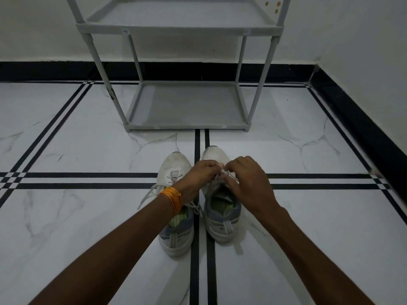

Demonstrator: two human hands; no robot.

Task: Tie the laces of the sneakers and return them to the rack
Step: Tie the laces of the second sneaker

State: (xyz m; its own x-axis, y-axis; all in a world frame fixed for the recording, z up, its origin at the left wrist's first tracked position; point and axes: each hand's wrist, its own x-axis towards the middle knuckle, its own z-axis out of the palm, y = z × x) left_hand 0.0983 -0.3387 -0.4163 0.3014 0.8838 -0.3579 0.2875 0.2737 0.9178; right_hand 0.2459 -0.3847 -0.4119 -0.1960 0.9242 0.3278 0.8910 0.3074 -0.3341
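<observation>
**Both hands on the right shoe's laces**

Much of the lacing on the right shoe (220,208) is covered by the two hands, so the state of any knot there cannot be made out. The left hand (199,175) crosses over from the left, fingers curled in and pinching a strand of lace (217,177) above the shoe's tongue. The right hand (246,183) is bent the same way, its fingertips closed on the lace just beside the left hand's; the exact strands each one holds are too small to tell apart. The left forearm, with an orange thread band (172,198) at the wrist, hides the middle of the left shoe (174,172). That shoe's loose lace ends (149,193) trail out to the left on the floor (88,216).

Both shoes stand side by side on the white tiled floor, toes pointing far, heels near, either side of a pair of black floor stripes. Their openings show green insoles.

Farther off stands the grey rack (187,126), its top cut off by the frame edge. Its bottom shelf and the shelf above it show bare grey surfaces. The rack is well apart from the shoes, against the far wall.
</observation>
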